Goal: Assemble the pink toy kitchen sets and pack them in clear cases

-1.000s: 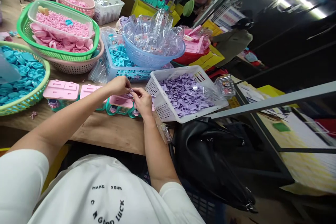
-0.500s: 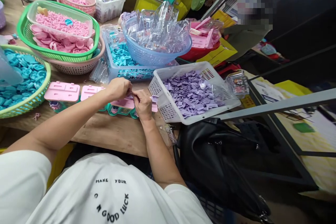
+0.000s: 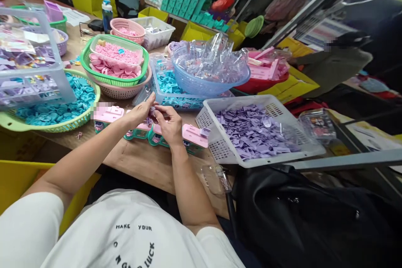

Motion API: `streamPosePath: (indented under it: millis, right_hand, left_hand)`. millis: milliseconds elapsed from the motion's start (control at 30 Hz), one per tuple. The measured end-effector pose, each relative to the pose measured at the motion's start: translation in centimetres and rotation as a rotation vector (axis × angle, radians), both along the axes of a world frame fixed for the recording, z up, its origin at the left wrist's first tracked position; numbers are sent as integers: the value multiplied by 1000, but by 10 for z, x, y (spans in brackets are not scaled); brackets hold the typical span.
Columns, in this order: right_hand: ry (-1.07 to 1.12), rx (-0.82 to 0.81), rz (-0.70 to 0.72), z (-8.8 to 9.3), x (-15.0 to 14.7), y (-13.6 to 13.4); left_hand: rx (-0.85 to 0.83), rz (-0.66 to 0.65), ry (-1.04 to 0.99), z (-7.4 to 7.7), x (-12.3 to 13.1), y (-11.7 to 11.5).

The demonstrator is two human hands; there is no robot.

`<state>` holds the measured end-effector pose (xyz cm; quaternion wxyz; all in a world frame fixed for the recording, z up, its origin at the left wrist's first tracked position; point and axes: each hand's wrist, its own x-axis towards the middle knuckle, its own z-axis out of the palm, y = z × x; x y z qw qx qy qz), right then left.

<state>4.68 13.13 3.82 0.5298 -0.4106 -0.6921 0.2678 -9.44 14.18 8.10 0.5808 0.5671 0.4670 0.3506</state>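
Note:
My left hand [image 3: 142,112] and my right hand [image 3: 170,124] meet above a row of toys with pink tops and teal bases. A small purple plastic piece [image 3: 153,110] sits between them. The right thumb and fingers pinch it, while the left fingers close against its other side with the thumb pointing up. Left in the row is one pink-topped toy [image 3: 108,114]; at the right end, another pink-topped toy [image 3: 195,135] has a purple part standing on its lid. My forearms and hands partly cover the toys between.
Right of the row stands a white crate [image 3: 226,157] of flat purple parts. Behind are a blue basket [image 3: 210,86] of clear packages and a green basket [image 3: 114,79] of pink parts. A yellow-green basket [image 3: 78,124] holds teal pieces. A black bag [image 3: 282,217] lies at right.
The view has swung left, so the table things appear farther right and a clear bin shows at left. My left hand's grip has loosened, its thumb now raised; the purple piece shows between my hands.

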Motion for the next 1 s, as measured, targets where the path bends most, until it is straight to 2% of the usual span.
streamPosePath:
  millis: [67, 133, 200, 267, 333, 400, 500, 600, 700, 800, 900, 1000]
  right_hand:
    - [112, -134, -6, -6, -7, 10]
    - [124, -228, -45, -10, -11, 19]
    - [33, -252, -65, -11, -12, 27]
    - [-133, -241, -38, -9, -12, 35]
    - [-304, -242, 13, -6, -11, 43]
    - [-378, -280, 78, -6, -11, 49]
    - [-325, -322, 156, -10, -9, 51]
    - [-294, -298, 119, -11, -8, 46]
    - [-358, -228, 116, -3, -7, 44]
    - [-433, -165, 242, 9, -4, 51]
    - [-449, -206, 396, 15, -1, 59]
    - [-413, -203, 426, 11, 1, 61]
  left_hand:
    - [47, -88, 27, 1, -14, -1]
    - [175, -84, 108, 0, -26, 1]
    - [326, -20, 239, -1, -35, 5]
    - [399, 2, 378, -2, -40, 11]
    - [376, -6, 482, -4, -44, 18]
    - [320, -2, 514, -6, -45, 24]
    - [226, 12, 461, -9, -44, 27]
    - [157, -13, 395, -11, -42, 26]
    - [170, -4, 430, -11, -42, 26]
    - [204, -5, 508, -9, -46, 31]
    - [197, -54, 559, -7, -51, 35]
    - [171, -102, 605, -6, -51, 37]
